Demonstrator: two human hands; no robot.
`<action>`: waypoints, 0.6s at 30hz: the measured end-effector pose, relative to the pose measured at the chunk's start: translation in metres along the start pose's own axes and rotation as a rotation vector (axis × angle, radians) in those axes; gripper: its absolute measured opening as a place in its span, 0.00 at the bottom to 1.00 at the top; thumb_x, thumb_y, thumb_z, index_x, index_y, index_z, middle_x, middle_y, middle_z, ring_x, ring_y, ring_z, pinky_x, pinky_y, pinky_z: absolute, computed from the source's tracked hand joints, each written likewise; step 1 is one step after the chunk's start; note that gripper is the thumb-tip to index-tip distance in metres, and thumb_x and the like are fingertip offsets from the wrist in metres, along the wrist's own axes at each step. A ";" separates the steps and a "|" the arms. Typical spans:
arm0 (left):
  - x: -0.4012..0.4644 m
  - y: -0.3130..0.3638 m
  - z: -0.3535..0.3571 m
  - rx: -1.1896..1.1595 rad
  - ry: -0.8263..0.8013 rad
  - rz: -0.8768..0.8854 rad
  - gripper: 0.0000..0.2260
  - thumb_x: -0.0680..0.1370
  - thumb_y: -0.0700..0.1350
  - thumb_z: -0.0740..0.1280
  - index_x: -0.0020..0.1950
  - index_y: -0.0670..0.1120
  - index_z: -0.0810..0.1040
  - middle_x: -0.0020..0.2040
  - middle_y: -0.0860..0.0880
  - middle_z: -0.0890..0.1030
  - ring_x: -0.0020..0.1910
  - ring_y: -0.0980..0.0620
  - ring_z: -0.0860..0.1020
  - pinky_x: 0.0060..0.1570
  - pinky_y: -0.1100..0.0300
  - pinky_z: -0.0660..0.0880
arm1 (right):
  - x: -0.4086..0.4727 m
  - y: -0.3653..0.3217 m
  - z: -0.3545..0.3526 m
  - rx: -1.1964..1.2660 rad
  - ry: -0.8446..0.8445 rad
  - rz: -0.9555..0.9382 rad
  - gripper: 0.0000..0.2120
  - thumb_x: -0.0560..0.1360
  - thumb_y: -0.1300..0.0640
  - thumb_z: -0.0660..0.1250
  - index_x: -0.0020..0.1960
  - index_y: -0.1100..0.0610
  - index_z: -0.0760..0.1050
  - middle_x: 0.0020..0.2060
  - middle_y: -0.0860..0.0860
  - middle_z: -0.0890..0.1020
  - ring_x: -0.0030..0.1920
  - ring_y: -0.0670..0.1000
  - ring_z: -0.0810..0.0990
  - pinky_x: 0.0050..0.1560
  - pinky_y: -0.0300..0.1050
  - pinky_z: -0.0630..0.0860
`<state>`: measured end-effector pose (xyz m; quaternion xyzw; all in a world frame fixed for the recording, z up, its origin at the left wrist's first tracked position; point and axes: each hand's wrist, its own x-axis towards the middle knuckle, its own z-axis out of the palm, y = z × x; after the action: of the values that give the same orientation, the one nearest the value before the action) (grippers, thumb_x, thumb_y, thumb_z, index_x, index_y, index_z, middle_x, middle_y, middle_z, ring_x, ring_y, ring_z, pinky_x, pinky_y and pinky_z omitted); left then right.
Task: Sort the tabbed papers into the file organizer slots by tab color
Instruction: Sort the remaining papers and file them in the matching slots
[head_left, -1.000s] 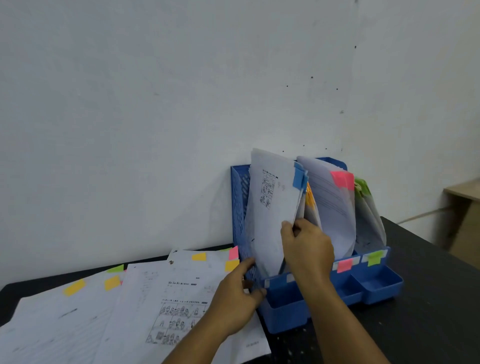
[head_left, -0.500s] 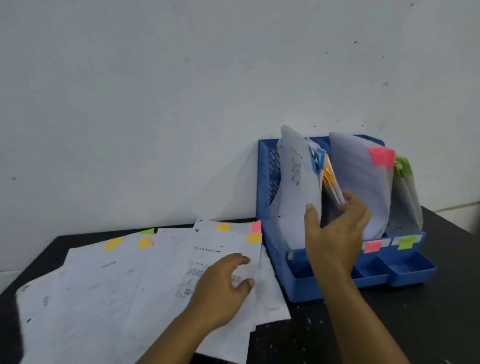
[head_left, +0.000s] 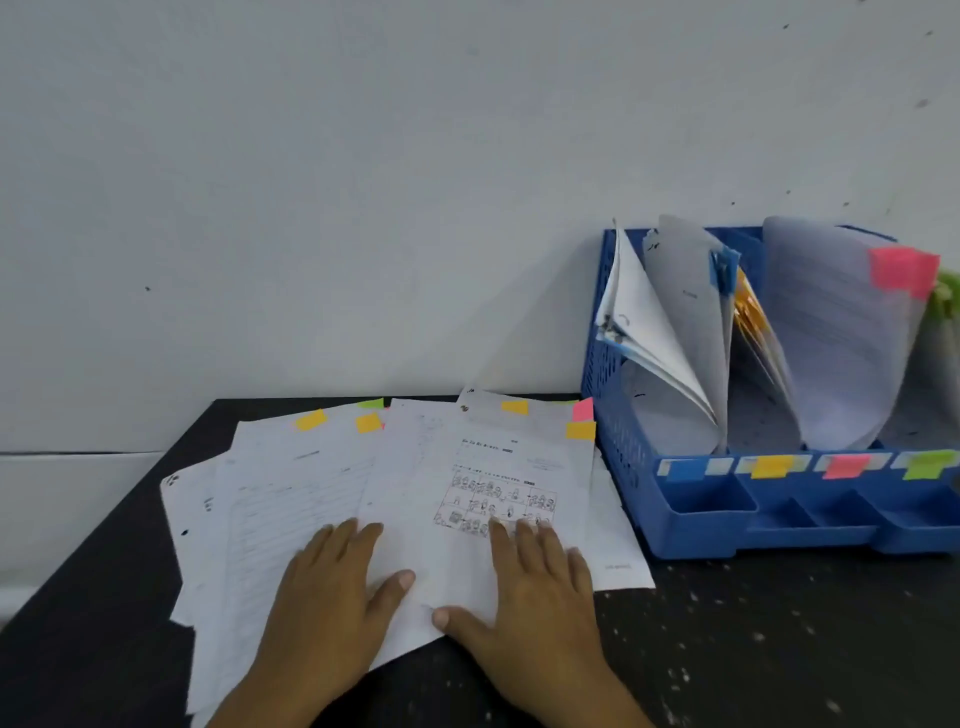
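A spread of tabbed papers (head_left: 322, 483) lies on the black table (head_left: 779, 649), with orange, green and pink tabs along the far edges. The top sheet (head_left: 483, 467) carries a comic grid and an orange tab (head_left: 581, 430). My left hand (head_left: 332, 597) and my right hand (head_left: 530, 597) both rest flat on this sheet's near part, fingers apart, gripping nothing. To the right stands the blue file organizer (head_left: 701, 525). Its slots hold curled papers with blue, orange, pink and green tabs, and matching coloured labels mark its front.
A white wall rises right behind the table and the organizer. The table's left edge runs diagonally at the lower left. The organizer's front has small open compartments (head_left: 711, 496). Its right end is cut off by the frame edge.
My right hand has left the papers in the organizer and come down onto the top sheet beside my left hand. The view has swung left.
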<state>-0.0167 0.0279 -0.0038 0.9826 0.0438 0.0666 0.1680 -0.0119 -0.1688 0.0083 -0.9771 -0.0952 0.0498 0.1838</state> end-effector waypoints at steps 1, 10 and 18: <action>-0.002 -0.004 0.002 0.038 -0.036 -0.005 0.48 0.64 0.78 0.34 0.76 0.55 0.57 0.78 0.52 0.56 0.77 0.51 0.52 0.75 0.54 0.49 | 0.000 0.001 0.004 -0.018 -0.009 0.005 0.54 0.59 0.21 0.34 0.79 0.47 0.42 0.79 0.51 0.42 0.78 0.53 0.37 0.75 0.57 0.37; -0.016 0.000 -0.008 -0.277 0.012 -0.091 0.37 0.72 0.72 0.44 0.76 0.55 0.57 0.77 0.55 0.58 0.77 0.54 0.52 0.74 0.56 0.48 | -0.009 0.004 0.015 -0.050 0.301 -0.053 0.21 0.74 0.36 0.55 0.53 0.44 0.82 0.51 0.45 0.85 0.55 0.52 0.83 0.54 0.60 0.78; -0.008 -0.008 -0.066 -1.073 0.011 -0.311 0.19 0.78 0.57 0.63 0.67 0.69 0.64 0.57 0.62 0.75 0.59 0.59 0.72 0.62 0.55 0.66 | -0.015 -0.016 0.023 0.066 0.374 -0.427 0.18 0.77 0.38 0.58 0.62 0.43 0.76 0.57 0.40 0.81 0.59 0.42 0.78 0.67 0.55 0.66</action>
<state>-0.0345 0.0560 0.0546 0.7410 0.1490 0.0590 0.6521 -0.0326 -0.1497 -0.0065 -0.9206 -0.2619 -0.1679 0.2361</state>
